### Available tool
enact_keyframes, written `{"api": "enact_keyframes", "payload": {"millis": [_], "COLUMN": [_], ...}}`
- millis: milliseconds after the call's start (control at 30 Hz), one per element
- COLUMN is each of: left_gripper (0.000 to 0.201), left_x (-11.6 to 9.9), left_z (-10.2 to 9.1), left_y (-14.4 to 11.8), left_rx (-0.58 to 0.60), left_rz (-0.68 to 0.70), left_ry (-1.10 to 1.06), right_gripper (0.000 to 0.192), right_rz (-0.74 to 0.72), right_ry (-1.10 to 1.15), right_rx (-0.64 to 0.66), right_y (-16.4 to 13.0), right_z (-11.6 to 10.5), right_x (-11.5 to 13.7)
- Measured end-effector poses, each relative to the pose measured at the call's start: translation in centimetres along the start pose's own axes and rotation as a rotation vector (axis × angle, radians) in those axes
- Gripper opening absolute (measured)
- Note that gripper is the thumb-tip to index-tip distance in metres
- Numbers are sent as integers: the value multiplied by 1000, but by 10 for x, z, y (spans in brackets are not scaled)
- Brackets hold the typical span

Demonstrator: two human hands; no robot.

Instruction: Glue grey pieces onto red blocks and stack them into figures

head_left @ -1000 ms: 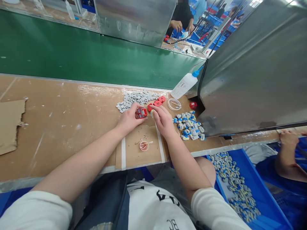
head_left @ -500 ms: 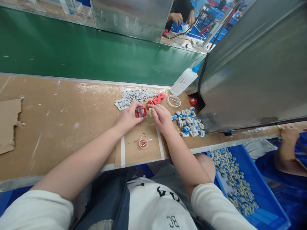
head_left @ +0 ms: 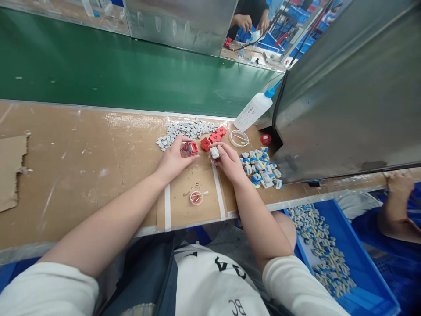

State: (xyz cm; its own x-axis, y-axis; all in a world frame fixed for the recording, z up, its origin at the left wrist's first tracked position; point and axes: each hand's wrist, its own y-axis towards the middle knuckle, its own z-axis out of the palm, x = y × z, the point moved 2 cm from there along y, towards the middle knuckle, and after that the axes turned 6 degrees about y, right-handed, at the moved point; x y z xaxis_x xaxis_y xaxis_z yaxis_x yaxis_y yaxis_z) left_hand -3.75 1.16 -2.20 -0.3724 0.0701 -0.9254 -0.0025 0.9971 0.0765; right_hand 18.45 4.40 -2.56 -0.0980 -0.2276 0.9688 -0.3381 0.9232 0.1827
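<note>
Between the thumb and fingers of my left hand [head_left: 175, 159] is a small red toy vehicle body [head_left: 191, 149] with grey parts. My right hand [head_left: 229, 162] pinches a small pale grey block [head_left: 214, 152], a little to the right of the red piece and apart from it. Just beyond both hands, several red pieces [head_left: 215, 138] lie in a slanting row. A pile of flat grey pieces [head_left: 189, 130] spreads behind my left hand. To the right of my right hand is a heap of grey, blue and yellow parts [head_left: 261, 168].
A white squeeze bottle [head_left: 252, 112] with a blue nozzle leans at the back right, near a white ring [head_left: 239, 138]. A small cup [head_left: 196, 198] with a swab stands in front. The blue bin [head_left: 365, 263] holds many parts. A metal panel [head_left: 348, 96] borders the right.
My hands have moved slightly apart. The red vehicle body has tilted, showing a recess on its upper side, and the block in my right hand has turned to show a pale grey face.
</note>
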Motion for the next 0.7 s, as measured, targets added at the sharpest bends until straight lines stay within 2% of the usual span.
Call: {"api": "enact_keyframes", "payload": {"millis": [167,233,300,333,400,467,500,567,700], "left_gripper": [45,45,45,45,46,46,47,47,46], "left_x": [0,0,-1,-1,-1,-1,-2,-2,-2], "left_z": [0,0,1,1,1,2,1,1,2], "left_y": [2,2,2,2,2,2,2,2,3], "left_rx": [-11,-15,-14,-12,-7,-4,-3,1,11], "left_rz": [20,26,18,13,6,9,12,16,21], "left_ry": [-11,-9,-10,-12,-19,-25,-25,-20,-6], "right_gripper": [36,33,38,45,58,62,61,58,56], "right_rz": [-164,-198,-223,-242,-284,-302,-298,-290,-308], "right_ry": [-670,-820,-781,-699,-492,-343,-317,-321,-303], "right_rx": [177,169,132,168,368,601,675,737,755], "right_y": [-6,-9,-13,-15,-21,-29,-33,-39,-42], "right_z": [6,6,2,0,-1,2,5,11,23], "right_x": [10,18,29,33,41,45,45,44,44]}}
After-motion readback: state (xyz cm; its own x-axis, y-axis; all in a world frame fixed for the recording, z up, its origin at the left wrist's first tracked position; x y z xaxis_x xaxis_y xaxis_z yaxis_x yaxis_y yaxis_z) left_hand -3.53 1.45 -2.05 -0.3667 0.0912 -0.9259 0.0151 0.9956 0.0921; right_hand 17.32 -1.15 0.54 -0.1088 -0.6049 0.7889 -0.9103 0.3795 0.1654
